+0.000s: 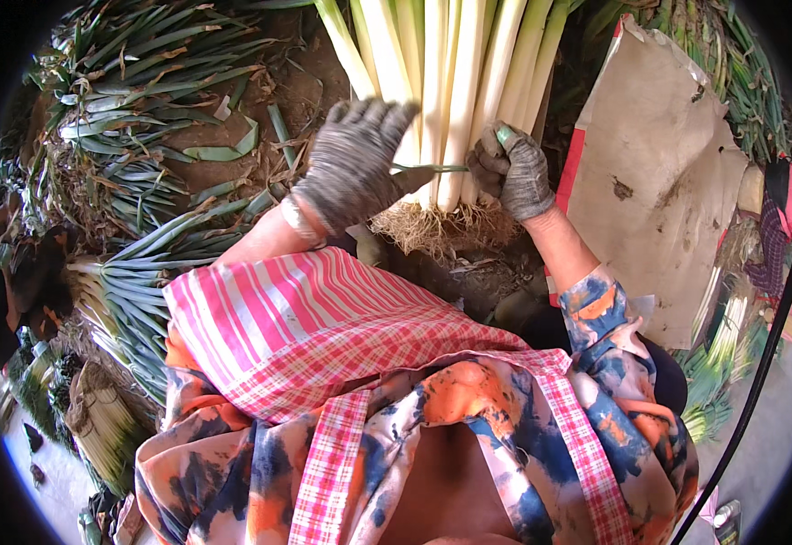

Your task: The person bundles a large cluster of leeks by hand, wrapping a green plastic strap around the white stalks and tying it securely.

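Observation:
A bundle of large leeks or thick green onions (pixel 455 100) lies before me, white stalks toward me. Its tangled roots (pixel 446 229) point at my lap. Across the stalks, just above the roots, runs a thin green tie (pixel 450 168). My right hand (pixel 516 173), in a grey knit glove, is closed at the bundle's right side on the tie, and a bit of green shows at its fingers. My left hand (pixel 352 163), gloved alike and slightly blurred, is at the left side with fingers stretched out and thumb over the tie. Whether it touches the stalks is unclear.
Heaps of loose green onions (pixel 141 118) lie on the soil at left, with another bunch (pixel 128 272) nearer me. A stained beige sheet with red edging (pixel 655 173) lies at right. A black cable (pixel 768 345) hangs at far right. A pink checked apron (pixel 323 318) covers my lap.

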Demonstrator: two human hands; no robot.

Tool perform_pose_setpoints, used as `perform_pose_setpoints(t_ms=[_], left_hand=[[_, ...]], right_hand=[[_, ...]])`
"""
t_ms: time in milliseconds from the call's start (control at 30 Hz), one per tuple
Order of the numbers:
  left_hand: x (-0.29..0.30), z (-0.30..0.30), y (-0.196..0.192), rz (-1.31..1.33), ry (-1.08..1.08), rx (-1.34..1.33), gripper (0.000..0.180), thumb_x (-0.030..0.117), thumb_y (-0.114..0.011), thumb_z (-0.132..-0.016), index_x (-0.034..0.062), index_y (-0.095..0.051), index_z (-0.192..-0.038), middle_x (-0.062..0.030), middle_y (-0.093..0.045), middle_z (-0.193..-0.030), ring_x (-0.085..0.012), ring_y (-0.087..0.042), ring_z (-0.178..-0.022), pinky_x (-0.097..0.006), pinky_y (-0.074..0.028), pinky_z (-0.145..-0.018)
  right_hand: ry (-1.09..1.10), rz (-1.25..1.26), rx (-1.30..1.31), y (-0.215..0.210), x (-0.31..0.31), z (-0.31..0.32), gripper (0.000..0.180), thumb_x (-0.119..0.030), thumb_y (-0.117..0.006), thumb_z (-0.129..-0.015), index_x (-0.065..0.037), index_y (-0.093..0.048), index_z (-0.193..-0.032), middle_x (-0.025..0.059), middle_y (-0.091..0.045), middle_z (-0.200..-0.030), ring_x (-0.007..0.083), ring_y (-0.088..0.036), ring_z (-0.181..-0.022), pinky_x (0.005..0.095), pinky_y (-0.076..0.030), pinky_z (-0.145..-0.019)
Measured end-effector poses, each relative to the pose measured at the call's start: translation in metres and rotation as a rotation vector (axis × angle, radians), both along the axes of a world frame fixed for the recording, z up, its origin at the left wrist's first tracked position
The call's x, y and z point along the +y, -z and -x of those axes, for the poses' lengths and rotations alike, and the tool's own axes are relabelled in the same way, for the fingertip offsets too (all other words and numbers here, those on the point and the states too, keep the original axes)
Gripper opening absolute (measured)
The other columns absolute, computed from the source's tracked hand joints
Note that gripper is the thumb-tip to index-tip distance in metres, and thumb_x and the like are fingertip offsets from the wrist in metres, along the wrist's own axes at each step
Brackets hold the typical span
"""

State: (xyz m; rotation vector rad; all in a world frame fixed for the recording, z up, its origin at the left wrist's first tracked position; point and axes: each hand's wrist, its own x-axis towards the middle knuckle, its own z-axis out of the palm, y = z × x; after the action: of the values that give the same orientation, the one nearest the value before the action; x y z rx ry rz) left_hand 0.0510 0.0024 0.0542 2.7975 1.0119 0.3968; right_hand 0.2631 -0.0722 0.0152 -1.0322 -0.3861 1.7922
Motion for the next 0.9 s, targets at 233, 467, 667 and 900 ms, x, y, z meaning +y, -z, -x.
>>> perform_pose_setpoints(t_ms=[233,467,667,900], left_hand=[[-0.021,0.022,0.036,1.283,0.215,-0.637,0.034,0.035,-0.053,-0.09,0.0048,-0.06,-0.105,-0.0068,-0.059,-0.1,-0.0126,-0.057,-0.089,-0.027,-0.048,-0.072],[-0.018,-0.022,0.03,1.83,0.226,-0.927,0.036,0.037,-0.051,-0.091,0.002,-0.057,-0.092,-0.0099,-0.059,-0.101,-0.0119,-0.055,-0.084,-0.027,-0.046,-0.076],[-0.012,-0.029,0.044,1.873,0.049,-0.976,0.034,0.038,-0.049,-0.092,0.0075,-0.047,-0.077,-0.001,-0.047,-0.068,-0.0127,-0.051,-0.063,-0.026,-0.046,-0.062],[-0.014,-0.018,0.046,1.82,0.149,-1.177,0.032,0.029,-0.047,-0.094,0.0081,-0.045,-0.071,-0.0003,-0.038,-0.057,-0.0109,-0.04,-0.048,-0.024,-0.036,-0.044]], right_hand=[[-0.038,0.012,0.019,-0.002,0.001,0.001,0.036,-0.039,-0.046,-0.09,-0.012,-0.039,-0.066,-0.0058,-0.025,-0.049,0.0083,-0.026,-0.042,0.0225,-0.018,-0.036],[0.012,0.235,-0.171,-0.014,0.0,-0.002,0.037,-0.04,-0.044,-0.09,-0.013,-0.04,-0.066,-0.0041,-0.031,-0.05,0.0097,-0.031,-0.041,0.0233,-0.023,-0.038],[-0.05,0.044,0.018,-0.011,-0.003,-0.005,0.04,-0.045,-0.046,-0.088,-0.012,-0.04,-0.067,-0.0048,-0.028,-0.051,0.0101,-0.03,-0.044,0.0236,-0.023,-0.039],[-0.132,0.123,0.168,-0.029,-0.002,-0.017,0.04,-0.044,-0.046,-0.089,-0.01,-0.045,-0.069,-0.0045,-0.031,-0.053,0.0078,-0.032,-0.047,0.0212,-0.024,-0.042]])
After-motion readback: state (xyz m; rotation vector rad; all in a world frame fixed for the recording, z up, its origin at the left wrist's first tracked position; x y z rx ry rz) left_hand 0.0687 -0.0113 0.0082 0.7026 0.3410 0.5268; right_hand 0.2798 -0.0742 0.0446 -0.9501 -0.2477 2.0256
